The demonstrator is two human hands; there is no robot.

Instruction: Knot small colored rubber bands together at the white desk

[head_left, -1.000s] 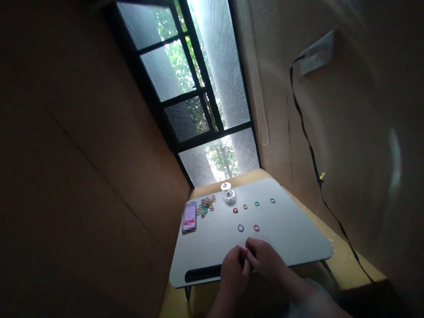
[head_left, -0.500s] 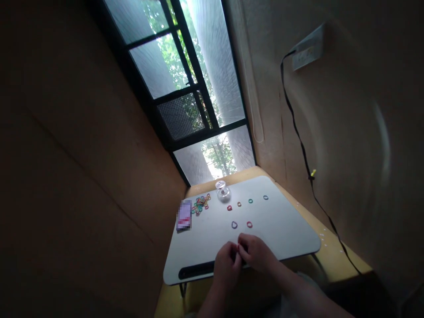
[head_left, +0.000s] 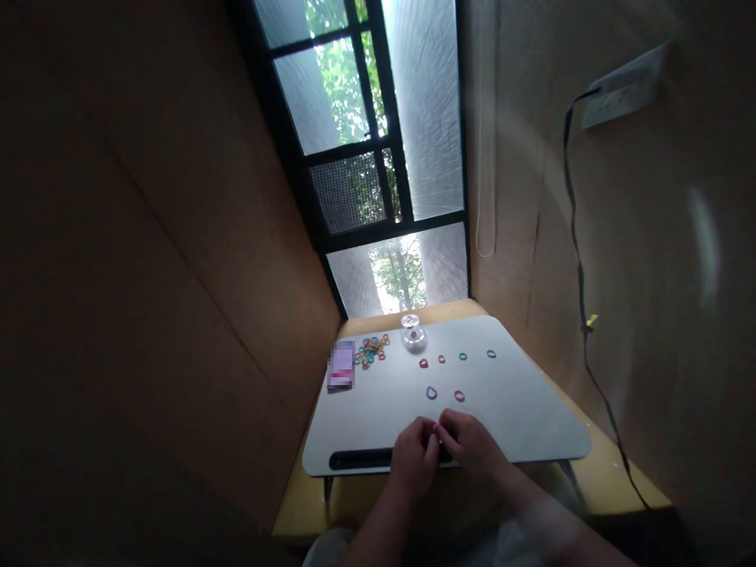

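Observation:
Above the front edge of the white tabletop, my left hand (head_left: pixel 416 455) and my right hand (head_left: pixel 471 443) meet, fingertips pinched together. Between them shows a small bit of a red band (head_left: pixel 438 428), mostly hidden by the fingers. Just beyond lie a purple band (head_left: pixel 431 393), bent a little out of round, and a pink band (head_left: pixel 459 396). Farther back, spaced in a row, are a red band (head_left: pixel 424 363), an orange band (head_left: pixel 442 359), a green band (head_left: pixel 462 357) and a dark teal band (head_left: pixel 491 354).
A heap of colourful bands (head_left: pixel 372 350) lies at the back left beside a purple packet (head_left: pixel 341 366), which is blurred. A clear round container (head_left: pixel 413 337) stands at the back. The white folding table (head_left: pixel 525 417) has a dark slot (head_left: pixel 360 458) near its front edge.
The camera view has turned slightly, so everything sits differently in the picture. Both hands stay together at the front edge, with a little more of the red band showing between the fingertips.

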